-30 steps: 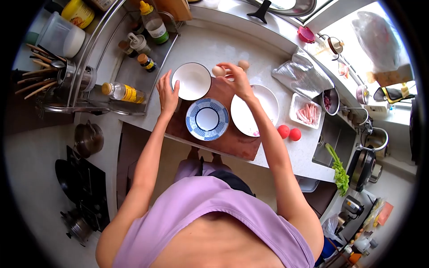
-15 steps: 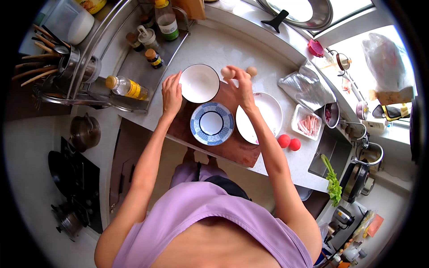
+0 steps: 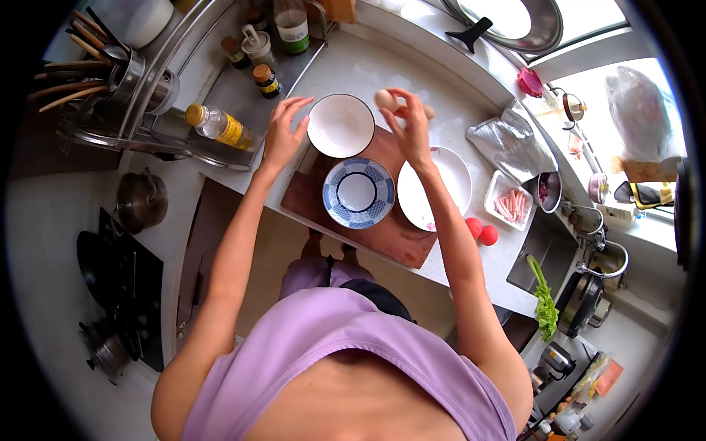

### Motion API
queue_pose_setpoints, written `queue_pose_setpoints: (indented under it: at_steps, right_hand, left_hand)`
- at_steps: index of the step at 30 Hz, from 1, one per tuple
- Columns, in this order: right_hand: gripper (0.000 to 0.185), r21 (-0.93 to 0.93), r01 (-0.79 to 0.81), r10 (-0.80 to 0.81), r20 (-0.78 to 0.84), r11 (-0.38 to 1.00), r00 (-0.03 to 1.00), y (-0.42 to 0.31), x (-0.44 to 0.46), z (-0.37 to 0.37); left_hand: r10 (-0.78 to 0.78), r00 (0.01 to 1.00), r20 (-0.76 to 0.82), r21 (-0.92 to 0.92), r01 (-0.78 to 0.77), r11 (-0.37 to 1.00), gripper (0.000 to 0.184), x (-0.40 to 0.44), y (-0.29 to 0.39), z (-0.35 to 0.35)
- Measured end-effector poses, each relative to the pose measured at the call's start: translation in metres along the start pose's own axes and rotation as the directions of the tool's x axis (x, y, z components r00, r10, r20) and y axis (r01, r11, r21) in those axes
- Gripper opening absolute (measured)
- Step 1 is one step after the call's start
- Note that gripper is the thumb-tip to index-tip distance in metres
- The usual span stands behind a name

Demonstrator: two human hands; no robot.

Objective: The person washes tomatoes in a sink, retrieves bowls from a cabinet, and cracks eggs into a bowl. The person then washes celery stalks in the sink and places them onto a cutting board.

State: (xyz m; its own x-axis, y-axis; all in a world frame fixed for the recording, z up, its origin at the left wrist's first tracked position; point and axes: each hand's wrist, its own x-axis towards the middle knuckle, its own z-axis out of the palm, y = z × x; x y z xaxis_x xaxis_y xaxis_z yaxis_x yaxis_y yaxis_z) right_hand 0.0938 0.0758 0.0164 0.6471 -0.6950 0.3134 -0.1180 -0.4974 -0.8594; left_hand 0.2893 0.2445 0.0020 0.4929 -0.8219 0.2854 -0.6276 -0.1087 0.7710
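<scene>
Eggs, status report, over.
Right hand pinching one egg, near white bowl. Left hand open, empty, at bowl's other side. Second egg partly hidden behind right fingers.

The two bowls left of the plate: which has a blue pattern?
The bowl nearer the person's body; the other bowl, farther away, is plain white inside.

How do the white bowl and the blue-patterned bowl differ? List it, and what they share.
The white bowl is plain inside with a thin dark rim; the blue-patterned bowl has a broad blue band around a white centre.
The white bowl has the left hand beside it; the blue-patterned bowl has neither hand beside it.
Both are round, upright and empty.
</scene>
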Motion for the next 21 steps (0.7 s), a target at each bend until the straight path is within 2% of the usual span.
queue_pose_setpoints:
  at_steps: [1,2,4,5,6,8,9,10,11,12,13,14,16,18,20,21]
  right_hand:
    - [0.04,-0.047,0.024,-0.027,-0.063,0.999,0.998,0.003,-0.004,-0.002]
    - [0.04,-0.046,0.029,-0.031,-0.058,0.999,0.998,0.009,-0.008,0.002]
    - [0.042,-0.244,0.158,-0.174,-0.045,0.957,0.984,0.027,-0.019,0.009]
    - [0.043,-0.194,0.112,-0.092,0.109,0.975,0.99,0.036,-0.024,0.014]
    - [0.043,-0.195,0.112,-0.092,0.111,0.974,0.99,0.029,-0.026,0.014]
    - [0.045,-0.23,0.126,-0.131,-0.007,0.965,0.991,0.017,-0.021,0.011]
    - [0.04,-0.308,0.176,-0.207,-0.071,0.935,0.976,0.004,-0.015,0.008]
    - [0.04,-0.305,0.174,-0.204,-0.069,0.936,0.977,-0.006,-0.01,0.008]
    - [0.036,0.026,-0.013,0.014,-0.018,1.0,1.0,-0.014,-0.004,0.01]
    - [0.034,0.339,-0.224,0.202,0.101,0.914,0.974,-0.021,0.001,0.012]
    - [0.036,0.408,-0.299,0.219,0.233,0.863,0.948,-0.027,0.007,0.012]
    - [0.036,0.414,-0.296,0.214,0.234,0.861,0.949,-0.025,0.01,0.015]
    - [0.033,0.383,-0.441,0.22,0.5,0.812,0.838,-0.02,0.017,0.022]
    - [0.035,0.386,-0.45,0.203,0.534,0.805,0.821,-0.019,0.02,0.027]
    - [0.043,0.376,-0.42,0.167,0.548,0.826,0.82,-0.023,0.022,0.029]
    - [0.043,0.377,-0.418,0.167,0.545,0.826,0.822,-0.019,0.022,0.032]
  left_hand:
    - [0.055,0.998,0.008,0.12,-0.056,0.991,0.039,-0.006,-0.011,0.001]
    - [0.053,0.999,0.001,0.121,-0.053,0.991,0.039,-0.012,-0.021,0.007]
    - [-0.096,0.993,0.063,-0.029,0.098,0.995,0.042,-0.024,-0.025,0.011]
    - [-0.097,0.993,0.061,-0.031,0.099,0.995,0.042,-0.027,-0.028,0.015]
    - [-0.107,0.991,0.078,-0.06,0.112,0.992,0.043,-0.028,-0.027,0.016]
    - [-0.11,0.99,0.085,-0.09,0.118,0.989,0.044,-0.026,-0.028,0.016]
    - [-0.021,1.0,0.021,0.038,0.02,0.999,0.045,-0.022,-0.021,0.012]
    - [0.073,0.997,-0.026,0.173,-0.067,0.983,0.046,-0.019,-0.01,0.005]
    - [0.07,0.997,-0.021,0.178,-0.065,0.982,0.046,-0.014,0.002,0.0]
    - [0.066,0.998,0.018,0.04,-0.066,0.997,0.046,-0.004,0.02,-0.006]
    - [0.067,0.996,0.054,-0.098,-0.062,0.993,0.047,0.005,0.035,-0.011]
    - [0.068,0.996,0.053,-0.09,-0.063,0.994,0.047,0.011,0.045,-0.013]
    - [0.014,0.971,0.239,-0.383,0.081,0.92,0.048,0.021,0.057,-0.017]
    - [0.02,0.955,0.296,-0.368,0.095,0.925,0.045,0.026,0.046,-0.016]
    - [-0.021,0.929,0.369,-0.454,0.2,0.868,0.041,0.028,0.033,-0.011]
    - [-0.018,0.928,0.371,-0.454,0.198,0.869,0.041,0.028,0.032,-0.009]
